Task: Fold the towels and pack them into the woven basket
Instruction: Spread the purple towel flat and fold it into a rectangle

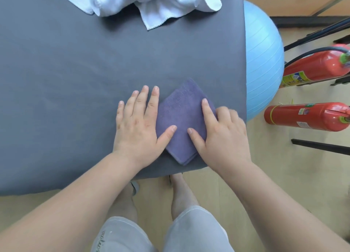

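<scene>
Blue ball [263, 62] — red extinguishers [306, 117] beside it

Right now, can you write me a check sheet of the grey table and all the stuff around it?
Surface: grey table, its cover lightly creased.
Job's things: folded purple towel near the front edge; heap of unfolded white towels at the far edge; woven basket not in view.
Clutter: nothing seen.
Hands: left hand lies flat, thumb on the purple towel, fingers on the table beside it; right hand presses the towel with forefinger and thumb, other fingers blurred.
Cables: nothing seen.
Surroundings: blue exercise ball beside the table; two red fire extinguishers further right.
</scene>
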Tool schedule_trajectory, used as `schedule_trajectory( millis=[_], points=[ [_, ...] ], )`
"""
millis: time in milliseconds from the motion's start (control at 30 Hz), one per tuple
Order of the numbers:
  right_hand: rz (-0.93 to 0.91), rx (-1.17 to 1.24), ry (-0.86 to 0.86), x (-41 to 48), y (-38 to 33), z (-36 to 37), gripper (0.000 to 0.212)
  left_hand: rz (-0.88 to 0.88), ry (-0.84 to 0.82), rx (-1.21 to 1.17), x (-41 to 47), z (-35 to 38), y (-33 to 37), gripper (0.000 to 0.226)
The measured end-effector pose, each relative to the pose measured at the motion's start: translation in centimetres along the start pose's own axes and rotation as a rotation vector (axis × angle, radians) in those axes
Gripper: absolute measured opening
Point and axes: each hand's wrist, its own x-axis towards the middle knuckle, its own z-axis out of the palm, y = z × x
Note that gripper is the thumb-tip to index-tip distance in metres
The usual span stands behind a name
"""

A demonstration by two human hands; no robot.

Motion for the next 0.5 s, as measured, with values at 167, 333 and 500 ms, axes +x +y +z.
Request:
schedule_trajectory(
  millis=[167, 333, 500],
  points=[
    [-0.047, 0.075, -0.159, -4.6, -2.4, -1.0, 0.075, 0.038, -0.032, 0.062, -0.1, -0.4, -1.6, 0.105],
    [-0.086, 0.173, 0.035, -1.7, -1.1, -1.7, 0.065, 0.063, -0.017, 0.087, 0.4, -1.5, -2.6, 0.108],
    [-0.319, 0.04, -0.209, 5.1, -0.9, -3.1, 0.094, 0.109, -0.141, 0.008, 2.6, -3.3, -2.9, 0.095]
  ],
)
